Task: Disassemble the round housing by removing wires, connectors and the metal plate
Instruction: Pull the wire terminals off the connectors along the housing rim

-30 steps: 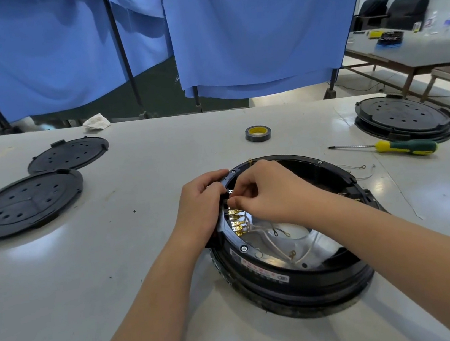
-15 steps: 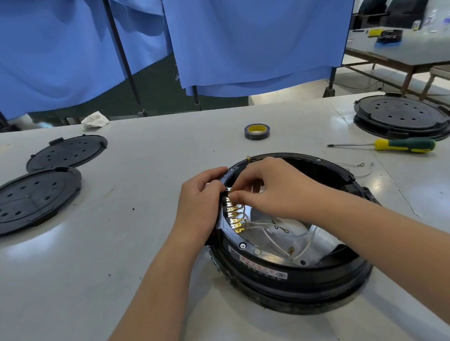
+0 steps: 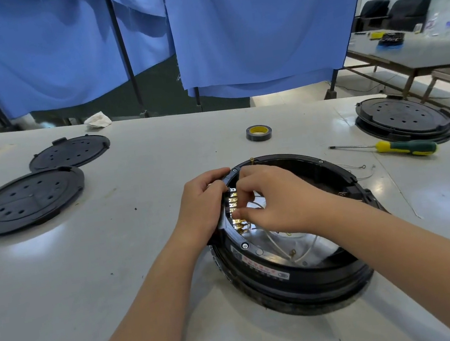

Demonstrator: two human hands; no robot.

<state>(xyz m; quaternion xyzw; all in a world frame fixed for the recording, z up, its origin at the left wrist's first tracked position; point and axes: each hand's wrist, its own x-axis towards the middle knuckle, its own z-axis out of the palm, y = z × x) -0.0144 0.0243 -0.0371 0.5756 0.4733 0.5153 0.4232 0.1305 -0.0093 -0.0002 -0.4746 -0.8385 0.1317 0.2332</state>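
Note:
The round black housing (image 3: pixel 305 277) sits open on the white table (image 3: pixel 116 272), near the middle front. Inside it lies a shiny metal plate (image 3: pixel 310 248) with white wires (image 3: pixel 279 248) running across it. A row of gold connectors (image 3: pixel 234 206) lines the inner left wall. My left hand (image 3: pixel 202 205) grips the housing's left rim from outside. My right hand (image 3: pixel 274 201) reaches inside, its fingertips pinched on a connector about halfway down the row. The exact contact is partly hidden by the fingers.
Two black perforated lids (image 3: pixel 25 201) (image 3: pixel 69 151) lie at the left. A roll of black tape (image 3: pixel 259 132) is behind the housing. A green-and-yellow screwdriver (image 3: pixel 394 148), loose thin wires (image 3: pixel 362 169) and another closed black housing (image 3: pixel 404 119) are at the right. Blue curtains (image 3: pixel 255 21) hang behind.
My right hand's fingertips have moved down the connector row, from its top towards its middle. My left hand stays on the rim.

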